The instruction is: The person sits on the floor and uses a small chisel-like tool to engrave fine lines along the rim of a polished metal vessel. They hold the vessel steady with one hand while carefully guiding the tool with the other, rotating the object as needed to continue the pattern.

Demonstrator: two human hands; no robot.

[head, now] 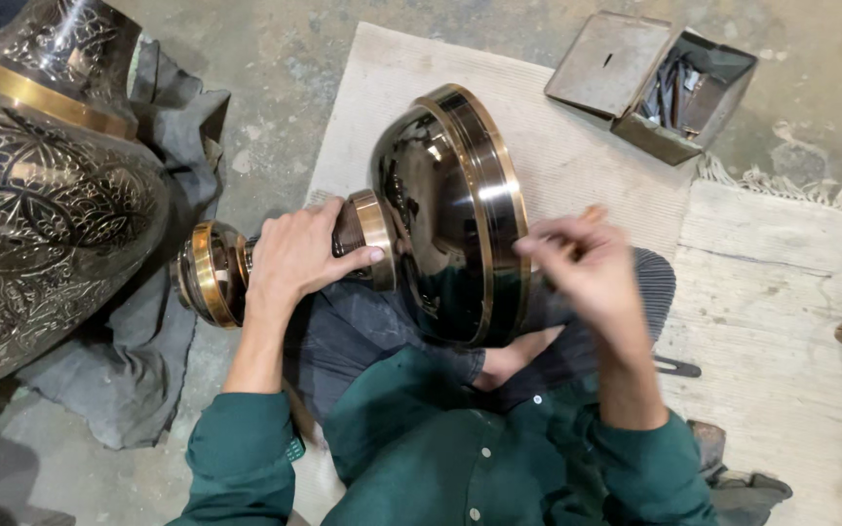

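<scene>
A woven beige mat (577, 146) covers the concrete floor (275, 58). An open grey metal box (655, 83) holds tools. The left hand (294, 255) grips the dark brass-banded metal vessel (450, 214) on the lap; the right hand (582, 263) pinches a wooden-handled tool (592, 212).

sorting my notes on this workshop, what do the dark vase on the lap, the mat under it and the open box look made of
The dark vase looks like polished metal, probably brass: mirror-like dark body, golden bands. The left hand grips its neck; the blurred right hand is at its rim. The mat looks like coarse woven fibre, pale and ribbed. The open box seems dull grey sheet metal.
</scene>
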